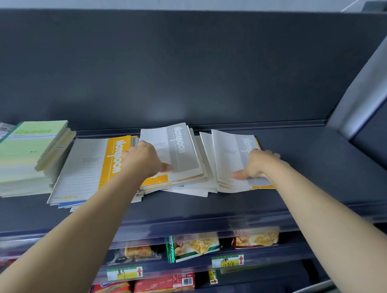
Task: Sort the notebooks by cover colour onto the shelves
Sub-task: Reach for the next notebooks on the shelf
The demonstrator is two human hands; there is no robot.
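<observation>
Two forearms (79,225) reached over the shelf's (313,166) front edge. The left hand (143,158) pinched a grey notebook (179,151) mid-shelf. The right hand (257,162) gripped another grey pile (229,157) rightward. Tugging either might have spilled the loose heap (190,188) between them off that edge.

"Gambil" on green notebook (35,131), "Notebook" along the band of yellow notebook (116,156), "Notebook" on grey notebook (179,145), "Note", the rest hidden, on right notebook (246,143), red arrows on price tags (125,272), their handwriting unreadable
</observation>
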